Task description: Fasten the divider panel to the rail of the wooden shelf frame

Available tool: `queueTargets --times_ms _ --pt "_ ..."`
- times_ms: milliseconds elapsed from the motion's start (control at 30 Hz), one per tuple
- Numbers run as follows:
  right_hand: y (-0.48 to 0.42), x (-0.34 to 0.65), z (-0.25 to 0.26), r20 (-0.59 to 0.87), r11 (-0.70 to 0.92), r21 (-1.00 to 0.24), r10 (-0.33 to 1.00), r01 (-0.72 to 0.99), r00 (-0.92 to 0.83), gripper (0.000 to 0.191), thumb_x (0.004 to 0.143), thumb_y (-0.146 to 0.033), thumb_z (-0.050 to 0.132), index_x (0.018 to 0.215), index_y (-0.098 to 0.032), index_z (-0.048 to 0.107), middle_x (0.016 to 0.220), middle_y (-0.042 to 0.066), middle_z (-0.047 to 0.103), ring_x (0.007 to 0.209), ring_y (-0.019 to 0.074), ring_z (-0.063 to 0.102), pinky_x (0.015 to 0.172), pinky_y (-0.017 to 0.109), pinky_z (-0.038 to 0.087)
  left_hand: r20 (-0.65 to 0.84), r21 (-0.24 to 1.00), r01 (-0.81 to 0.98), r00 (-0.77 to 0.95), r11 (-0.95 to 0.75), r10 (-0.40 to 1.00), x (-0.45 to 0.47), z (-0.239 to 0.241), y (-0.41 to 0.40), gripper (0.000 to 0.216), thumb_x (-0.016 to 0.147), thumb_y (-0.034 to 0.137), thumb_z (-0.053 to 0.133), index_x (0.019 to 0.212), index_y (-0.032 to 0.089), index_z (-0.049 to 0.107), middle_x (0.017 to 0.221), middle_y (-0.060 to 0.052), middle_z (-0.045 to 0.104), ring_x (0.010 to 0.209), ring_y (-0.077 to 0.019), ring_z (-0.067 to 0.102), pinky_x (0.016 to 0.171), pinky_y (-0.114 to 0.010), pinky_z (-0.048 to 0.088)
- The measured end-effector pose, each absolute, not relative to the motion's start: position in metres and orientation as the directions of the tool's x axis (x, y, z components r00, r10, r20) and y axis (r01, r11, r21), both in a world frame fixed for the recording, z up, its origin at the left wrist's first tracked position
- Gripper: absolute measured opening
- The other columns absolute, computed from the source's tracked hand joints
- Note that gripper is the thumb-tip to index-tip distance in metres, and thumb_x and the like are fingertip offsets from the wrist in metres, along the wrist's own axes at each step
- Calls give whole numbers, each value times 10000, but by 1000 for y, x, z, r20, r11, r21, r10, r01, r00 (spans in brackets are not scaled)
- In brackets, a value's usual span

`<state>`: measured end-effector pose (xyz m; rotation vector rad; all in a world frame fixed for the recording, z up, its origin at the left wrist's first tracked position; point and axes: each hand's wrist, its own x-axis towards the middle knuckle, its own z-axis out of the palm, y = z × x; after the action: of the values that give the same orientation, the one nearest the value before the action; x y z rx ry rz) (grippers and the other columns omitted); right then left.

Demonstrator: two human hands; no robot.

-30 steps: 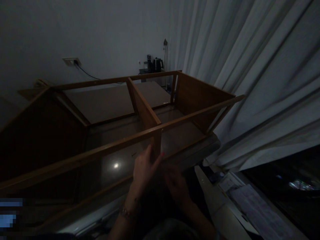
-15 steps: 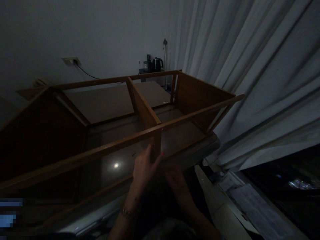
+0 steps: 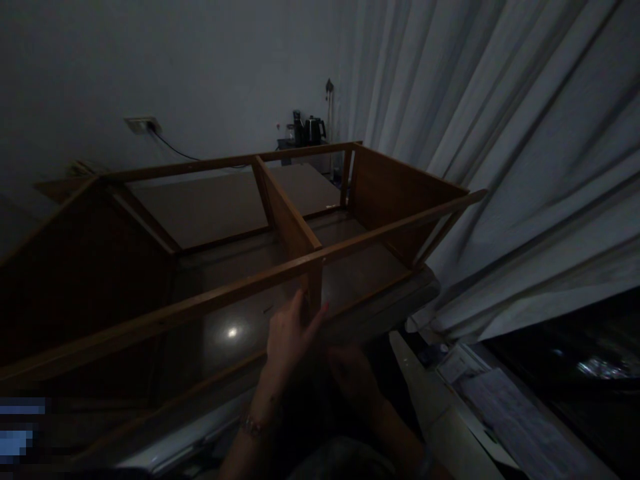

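A brown wooden cabinet frame [image 3: 350, 247] lies on its back in a dim room, split by a middle divider panel [image 3: 286, 219]. My left hand [image 3: 289, 335] presses against the lower end of the divider at the near rail, thumb on one side and fingers on the other. My right hand [image 3: 354, 375] sits just right of it, low under the frame's near edge, in deep shadow. Its fingers look curled, and what they hold, if anything, is hidden. A bracelet circles my left wrist.
White curtains [image 3: 500, 153] hang at the right. A kettle and small items [image 3: 307, 130] stand on a far stand by the wall. A wall socket with a cable [image 3: 143, 123] is at the left. Pale boards and paper sheets [image 3: 480, 407] lie at the lower right.
My right hand has sunk a little lower and deeper into shadow beneath the frame's near edge. My left hand stays on the divider.
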<state>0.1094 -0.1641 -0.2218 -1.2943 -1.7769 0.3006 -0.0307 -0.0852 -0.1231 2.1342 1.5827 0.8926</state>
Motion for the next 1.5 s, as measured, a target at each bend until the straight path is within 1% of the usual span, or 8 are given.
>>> queueTargets --times_ms 133,267,600,900,1000,1133,1300,1500 --pt "-165 102 -207 448 318 -836 867 448 219 236 894 -410 525 921 -207 642 805 53 709 708 176 674 647 288 552 278 591 740 187 -321 942 -31 -124 -85 402 868 561 446 1024 202 531 844 -53 682 745 -200 654 600 -267 454" --pt "-168 93 -190 75 44 -992 960 121 270 291 858 -448 562 805 -178 656 568 7 650 470 142 602 468 237 489 278 588 744 181 -316 943 -30 -124 -86 410 870 560 444 1047 200 533 861 -55 685 758 -200 657 611 -269 455" --pt "-171 89 -185 -83 -50 -991 956 -122 281 449 843 -587 488 740 -185 661 719 57 691 637 177 647 598 273 532 262 582 756 173 -299 949 -31 -124 -86 430 865 571 441 1043 193 542 863 -64 690 758 -205 653 602 -268 450" --pt "-167 86 -186 -110 -45 -967 961 -250 253 305 780 -479 642 903 -200 631 758 21 667 667 156 619 638 260 502 275 577 755 179 -311 945 -30 -122 -86 415 868 557 451 1060 200 539 856 -54 685 779 -205 653 609 -267 445" --pt "-170 82 -190 -67 -25 -985 967 -170 246 248 780 -381 653 955 -211 609 833 28 665 751 170 628 657 256 499 281 578 752 180 -316 943 -30 -123 -87 413 869 558 449 1041 194 539 846 -54 682 753 -196 651 579 -256 431" --pt "-171 85 -196 123 80 -977 969 198 215 191 842 -250 552 1023 -213 601 940 48 661 843 182 630 727 280 504 286 571 758 175 -314 942 -30 -122 -87 400 870 567 440 997 199 534 806 -38 670 718 -185 644 561 -248 417" --pt "-167 101 -205 504 435 -700 863 566 -40 256 915 -169 423 1090 -233 599 944 54 684 856 189 639 808 340 507 285 556 767 185 -319 941 -30 -122 -86 403 866 574 440 973 196 528 764 -33 659 683 -182 635 554 -250 413" --pt "-162 122 -212 591 576 -504 773 644 -229 273 960 -192 391 1163 -219 571 938 61 702 841 181 643 752 316 525 291 563 763 177 -318 940 -30 -125 -85 431 867 574 442 1043 191 532 817 -49 677 709 -185 644 572 -254 431"
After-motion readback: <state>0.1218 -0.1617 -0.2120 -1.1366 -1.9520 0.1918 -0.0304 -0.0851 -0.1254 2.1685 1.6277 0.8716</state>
